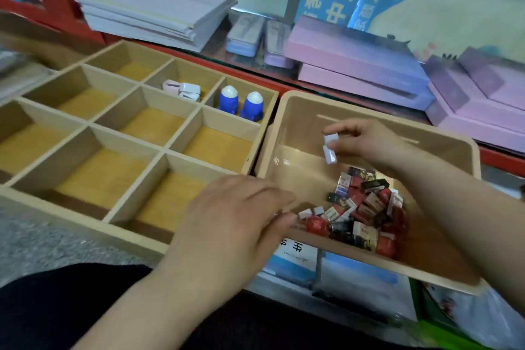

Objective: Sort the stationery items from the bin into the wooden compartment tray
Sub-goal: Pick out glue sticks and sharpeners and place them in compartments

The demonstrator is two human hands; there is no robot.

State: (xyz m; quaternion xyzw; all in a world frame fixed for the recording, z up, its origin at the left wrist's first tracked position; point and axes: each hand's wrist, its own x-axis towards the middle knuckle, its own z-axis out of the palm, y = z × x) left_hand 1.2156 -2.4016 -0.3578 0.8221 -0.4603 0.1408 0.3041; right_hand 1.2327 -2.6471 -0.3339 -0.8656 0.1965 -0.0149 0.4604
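Pinching white sharpener (330, 148), right grip (366, 142) above bin (287, 128); left grip (235, 216) open (resting on rim).

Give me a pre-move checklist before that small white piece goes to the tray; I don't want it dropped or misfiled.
1. Grip: right hand pinches the small white rectangular piece in its fingers: ok.
2. Lifted above the beige plastic bin: ok.
3. Bin steadied: left hand rests at its near-left rim: ok.
4. Matching compartment: similar white and pink pieces lie in the wooden compartment tray, back row: ok.
5. Same item type: cannot tell.
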